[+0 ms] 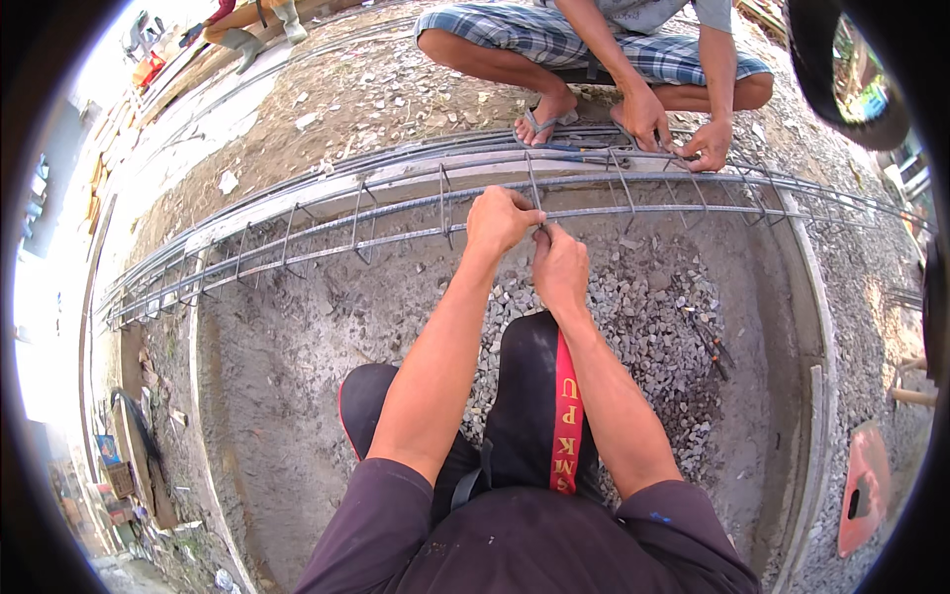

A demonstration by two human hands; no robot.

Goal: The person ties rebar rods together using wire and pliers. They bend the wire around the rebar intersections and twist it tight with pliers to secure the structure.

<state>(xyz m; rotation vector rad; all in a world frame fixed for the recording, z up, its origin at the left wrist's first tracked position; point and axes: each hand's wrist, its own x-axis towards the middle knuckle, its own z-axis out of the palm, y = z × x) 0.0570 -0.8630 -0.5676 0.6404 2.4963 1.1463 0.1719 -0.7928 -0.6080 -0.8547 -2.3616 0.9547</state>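
A long rebar cage (415,194) of ribbed bars and thin square stirrups spans the view before me. My left hand (499,219) is at the near lower bar, its thumb and fingers closed around one stirrup (532,178) where it meets that bar. Just below and to the right, my right hand (562,267) pinches the low end of the same stirrup. My fingers hide the exact contact, and any tie wire there is too small to make out. Across the cage, a co-worker's hands (672,141) work at the far top bar.
Concrete-walled pit sides (805,282) frame the ground around me. Crushed gravel (638,312) lies around my knees. Loose bars (349,160) run beyond the cage by a crouching co-worker's sandalled foot (545,122). A reddish plastic piece (863,486) lies at right; another person's boots (243,46) are at far left.
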